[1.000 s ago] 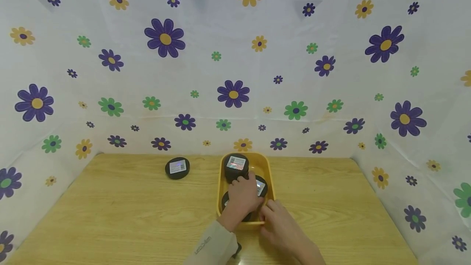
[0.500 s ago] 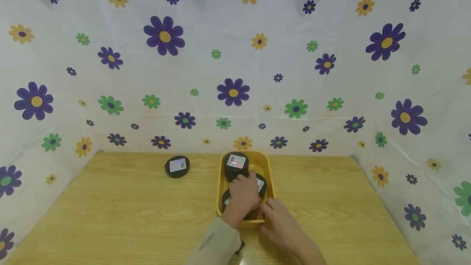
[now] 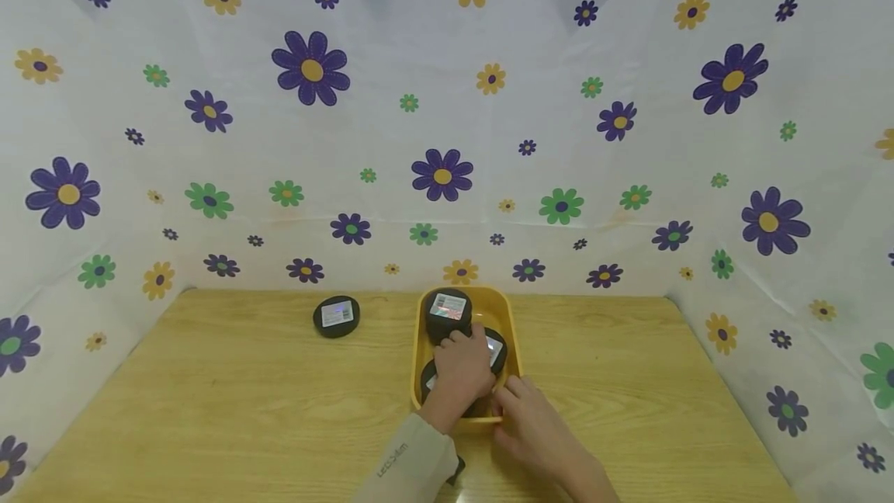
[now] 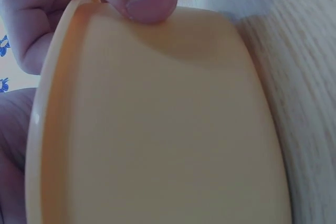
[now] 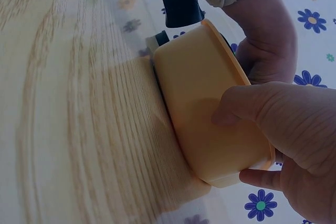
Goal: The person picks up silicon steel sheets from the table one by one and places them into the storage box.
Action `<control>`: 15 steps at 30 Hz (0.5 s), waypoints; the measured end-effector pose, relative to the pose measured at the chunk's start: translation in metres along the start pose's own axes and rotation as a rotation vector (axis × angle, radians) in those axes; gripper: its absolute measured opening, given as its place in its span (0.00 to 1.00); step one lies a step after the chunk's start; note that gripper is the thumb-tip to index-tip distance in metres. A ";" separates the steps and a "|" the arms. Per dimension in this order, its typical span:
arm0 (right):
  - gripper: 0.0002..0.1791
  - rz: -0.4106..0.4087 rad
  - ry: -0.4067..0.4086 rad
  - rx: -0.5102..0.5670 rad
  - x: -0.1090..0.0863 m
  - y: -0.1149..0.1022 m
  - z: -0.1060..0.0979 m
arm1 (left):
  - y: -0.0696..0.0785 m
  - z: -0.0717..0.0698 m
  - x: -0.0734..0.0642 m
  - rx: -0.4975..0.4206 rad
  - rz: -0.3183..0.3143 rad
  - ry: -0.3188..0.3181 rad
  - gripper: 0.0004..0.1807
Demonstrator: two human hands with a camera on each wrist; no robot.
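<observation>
In the head view a yellow plastic tray [image 3: 515, 332] holds several black round pieces with white labels. A stack of them [image 3: 440, 324] stands at its back left; another black disc [image 3: 497, 346] lies to the right. My left hand [image 3: 462, 367] reaches down among them, fingers bent, covering part of a front disc [image 3: 427, 379]. Its palm side is hidden, so I cannot tell what it holds. My right hand [image 3: 534, 425] pinches the tray's front right corner. In the right wrist view that hand's thumb [image 5: 231, 111] presses the outer wall of the tray [image 5: 210, 72].
A single black disc [image 3: 337, 317] with a white label lies on the wooden table [image 3: 279, 394], left of the tray near the back. A white cloth [image 3: 377, 130] with printed flowers rises behind the table and along both sides. A black wrist camera [image 5: 181, 3] sits at the left sleeve.
My left hand has shifted very slightly within the tray, and its sleeve has turned a little. The right hand keeps its hold on the corner. The head view has tilted slightly.
</observation>
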State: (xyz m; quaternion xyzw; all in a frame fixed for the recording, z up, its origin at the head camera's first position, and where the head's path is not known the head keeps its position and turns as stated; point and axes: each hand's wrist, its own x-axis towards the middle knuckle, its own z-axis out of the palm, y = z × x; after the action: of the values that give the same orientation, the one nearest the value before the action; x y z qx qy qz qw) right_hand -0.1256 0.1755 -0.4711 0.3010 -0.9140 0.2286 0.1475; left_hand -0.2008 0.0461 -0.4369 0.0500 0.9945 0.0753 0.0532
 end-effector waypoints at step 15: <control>0.17 0.009 -0.006 0.010 0.000 -0.001 -0.001 | 0.001 -0.003 -0.005 -0.004 -0.002 0.028 0.40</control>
State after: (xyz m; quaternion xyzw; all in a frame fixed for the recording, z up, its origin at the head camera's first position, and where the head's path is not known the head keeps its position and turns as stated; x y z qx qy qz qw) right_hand -0.1249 0.1751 -0.4694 0.2981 -0.9147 0.2329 0.1422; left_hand -0.1965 0.0463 -0.4330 0.0478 0.9950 0.0780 0.0396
